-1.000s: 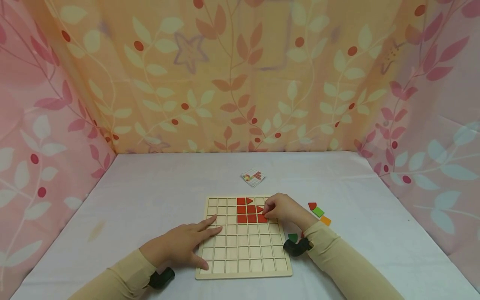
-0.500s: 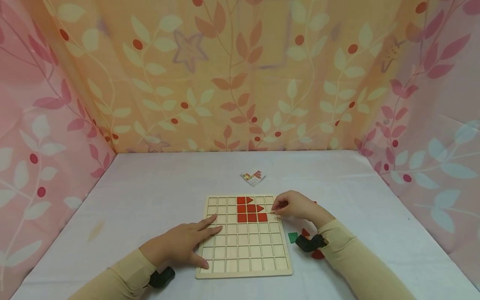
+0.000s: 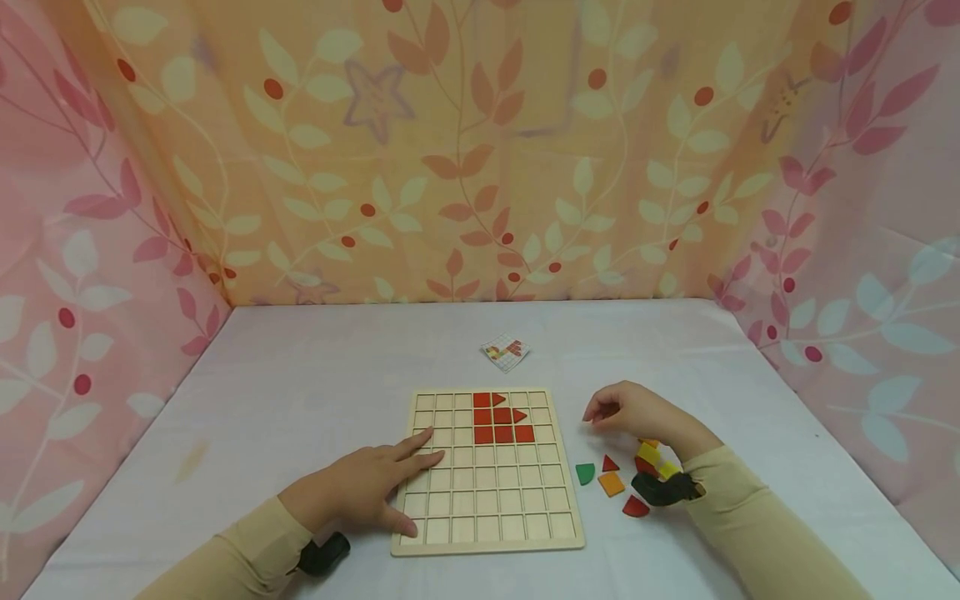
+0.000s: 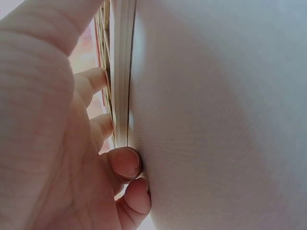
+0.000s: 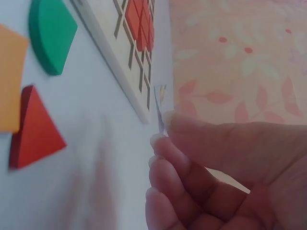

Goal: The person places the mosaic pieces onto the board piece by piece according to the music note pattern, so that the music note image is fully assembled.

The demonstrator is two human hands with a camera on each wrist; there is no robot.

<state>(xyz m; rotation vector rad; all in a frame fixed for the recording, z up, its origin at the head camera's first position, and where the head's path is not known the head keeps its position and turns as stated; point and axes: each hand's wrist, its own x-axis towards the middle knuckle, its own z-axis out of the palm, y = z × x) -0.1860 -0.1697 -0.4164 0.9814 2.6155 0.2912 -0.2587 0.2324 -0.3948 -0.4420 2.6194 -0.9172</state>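
Note:
A square wooden grid board (image 3: pixel 487 550) lies on the table. Several red squares (image 3: pixel 504 434) and two red triangles (image 3: pixel 519 415) sit in its upper middle cells. My left hand (image 3: pixel 360 483) rests on the board's left side, fingers spread; in the left wrist view, fingertips (image 4: pixel 125 163) lie along the board's edge. Off the board's right side is my right hand (image 3: pixel 641 417), held over the table with fingers loosely curled. In the right wrist view, thumb and fingertips are close together and nothing shows between them.
Loose pieces lie right of the board: a green quarter-round (image 3: pixel 585 473), a red triangle (image 3: pixel 610 463), an orange square (image 3: pixel 611 483), a red rounded piece (image 3: pixel 636 506) and yellow pieces (image 3: pixel 648 452) partly hidden by the right arm. A patterned card (image 3: pixel 506 352) lies behind the board.
My right hand has left the red square at the right end of the third row and moved right, off the board, uncovering loose pieces. The left hand has stayed put.

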